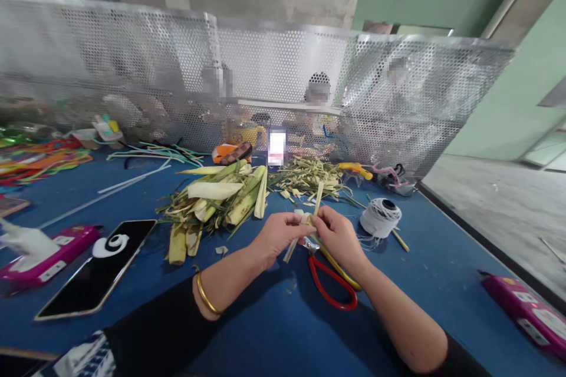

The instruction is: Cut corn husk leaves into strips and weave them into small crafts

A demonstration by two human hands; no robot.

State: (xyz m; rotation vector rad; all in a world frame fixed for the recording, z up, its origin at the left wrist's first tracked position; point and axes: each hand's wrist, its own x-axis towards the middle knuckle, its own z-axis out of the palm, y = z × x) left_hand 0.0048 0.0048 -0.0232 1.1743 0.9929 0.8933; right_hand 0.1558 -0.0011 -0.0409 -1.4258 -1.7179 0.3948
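Both hands meet near the middle of the blue table, pinching one pale strip of plant husk [319,195] that sticks up between them. My left hand [280,237] holds its folded lower part, and another pale end hangs below the fingers. My right hand [338,234] grips the same piece from the right, fingertips almost touching the left ones. Under the hands lie scissors [332,293] with one red and one yellow handle loop. A spool of white thread [381,218] stands to the right of my right hand. Left of my left hand is a pile of husks [216,194].
Thin cut strips [312,177] lie behind the hands. A phone [99,268] and a magenta power strip [55,253] are at left, another power strip [524,312] at right. A perforated metal screen [283,59] borders the far edge, people behind it.
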